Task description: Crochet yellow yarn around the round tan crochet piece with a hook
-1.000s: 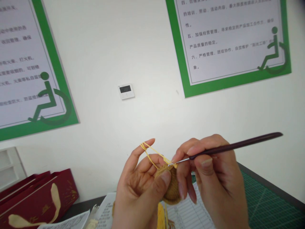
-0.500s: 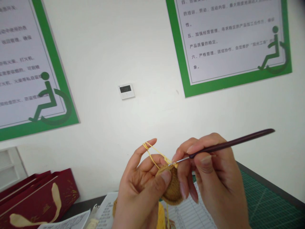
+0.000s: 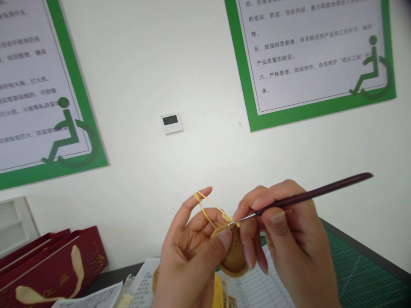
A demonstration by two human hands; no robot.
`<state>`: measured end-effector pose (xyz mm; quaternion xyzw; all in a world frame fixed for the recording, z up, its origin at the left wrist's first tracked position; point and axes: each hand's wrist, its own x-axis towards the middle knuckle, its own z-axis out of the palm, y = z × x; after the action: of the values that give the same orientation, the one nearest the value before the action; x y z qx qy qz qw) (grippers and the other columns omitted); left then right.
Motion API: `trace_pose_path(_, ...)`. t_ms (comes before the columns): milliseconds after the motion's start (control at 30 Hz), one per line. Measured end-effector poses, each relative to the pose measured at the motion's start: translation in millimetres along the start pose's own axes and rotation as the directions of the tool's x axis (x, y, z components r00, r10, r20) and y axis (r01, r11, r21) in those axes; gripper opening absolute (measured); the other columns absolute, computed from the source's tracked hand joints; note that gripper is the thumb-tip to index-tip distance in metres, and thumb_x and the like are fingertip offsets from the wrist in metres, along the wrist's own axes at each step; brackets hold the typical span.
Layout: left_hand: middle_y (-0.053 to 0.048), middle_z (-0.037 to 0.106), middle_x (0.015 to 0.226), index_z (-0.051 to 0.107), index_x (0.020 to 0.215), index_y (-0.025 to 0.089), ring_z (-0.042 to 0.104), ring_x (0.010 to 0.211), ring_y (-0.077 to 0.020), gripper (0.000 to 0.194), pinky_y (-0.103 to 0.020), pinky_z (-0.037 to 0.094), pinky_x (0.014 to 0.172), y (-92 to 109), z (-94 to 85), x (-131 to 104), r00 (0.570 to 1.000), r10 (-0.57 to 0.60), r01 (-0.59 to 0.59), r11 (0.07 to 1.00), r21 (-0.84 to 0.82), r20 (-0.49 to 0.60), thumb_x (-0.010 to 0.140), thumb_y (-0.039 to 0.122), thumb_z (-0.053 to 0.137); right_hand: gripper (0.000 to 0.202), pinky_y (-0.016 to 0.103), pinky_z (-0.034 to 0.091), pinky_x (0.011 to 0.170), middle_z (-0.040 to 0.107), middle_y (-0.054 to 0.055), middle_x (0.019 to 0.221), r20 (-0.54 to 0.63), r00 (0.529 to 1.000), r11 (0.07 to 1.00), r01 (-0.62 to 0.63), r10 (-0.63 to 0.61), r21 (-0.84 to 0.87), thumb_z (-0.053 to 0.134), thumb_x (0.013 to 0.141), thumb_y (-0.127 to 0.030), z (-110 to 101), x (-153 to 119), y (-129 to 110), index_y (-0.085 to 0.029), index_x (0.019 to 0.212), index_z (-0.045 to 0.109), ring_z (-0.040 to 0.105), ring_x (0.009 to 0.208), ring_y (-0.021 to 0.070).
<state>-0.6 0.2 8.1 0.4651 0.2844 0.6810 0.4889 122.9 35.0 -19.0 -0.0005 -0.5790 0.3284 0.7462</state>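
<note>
Between the thumb and fingers of my left hand [image 3: 192,252] is a brown crocheted piece [image 3: 236,254], gripped near its upper edge. Yellow yarn [image 3: 204,210] loops around my raised left index finger and runs down to the top of the piece. My right hand [image 3: 289,239] is closed around a crochet hook [image 3: 308,194] with a dark handle and a thin metal shaft. The hook's tip meets the piece's upper edge, beside the yellow stitches. My right fingers lie close against the piece's right side.
Below my hands are printed sheets [image 3: 266,282] and a yellow yarn bundle [image 3: 218,291], partly hidden. A green cutting mat [image 3: 362,273] lies at the right. Dark red gift bags [image 3: 54,269] stand at the left. Behind is a white wall with a thermostat [image 3: 171,123] and green-framed posters [image 3: 321,117].
The hook's tip has shifted very slightly at the piece's edge. Both hands keep their grip, and the whole view has moved a little.
</note>
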Motion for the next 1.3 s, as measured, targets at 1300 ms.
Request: trace_pose_path(1300,0.000,0.073,0.078,0.068,0.122,0.026,0.068,0.072,-0.0137,0.063,-0.020,0.058,0.067,-3,-2.2,2,0.988,0.153,-0.151,0.987,-0.053,0.021,0.066,0.015,0.094,0.027,0.026,0.056,0.047,0.076,0.007,0.097,0.163,0.894,0.853,0.448,-0.418,-0.269,0.058,0.101,-0.017,2,-6,17,-0.028,0.123,0.068,0.063,0.053,0.0114)
